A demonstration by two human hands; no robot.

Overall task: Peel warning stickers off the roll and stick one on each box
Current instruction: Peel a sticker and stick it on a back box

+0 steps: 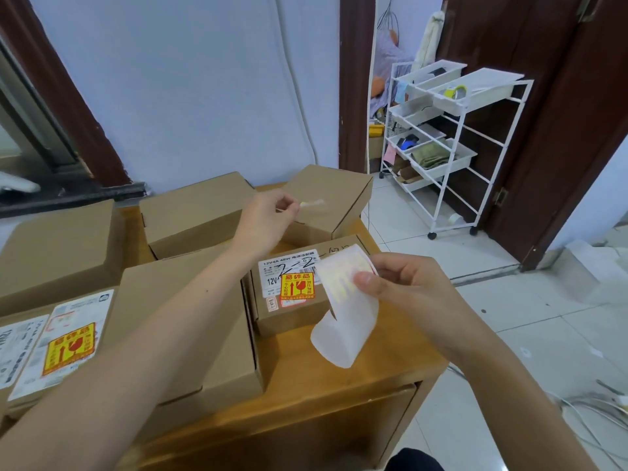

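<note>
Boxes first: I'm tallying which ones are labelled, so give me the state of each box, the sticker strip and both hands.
Small box: closed, warning sticker on.
Near-left box: warning sticker on.
Middle box: closed, no sticker visible.
Three rear boxes: closed, no sticker visible.
Sticker strip: held up, backing hanging down.
Left hand: pinches a peeled sticker.
Right hand: grips the strip.
</note>
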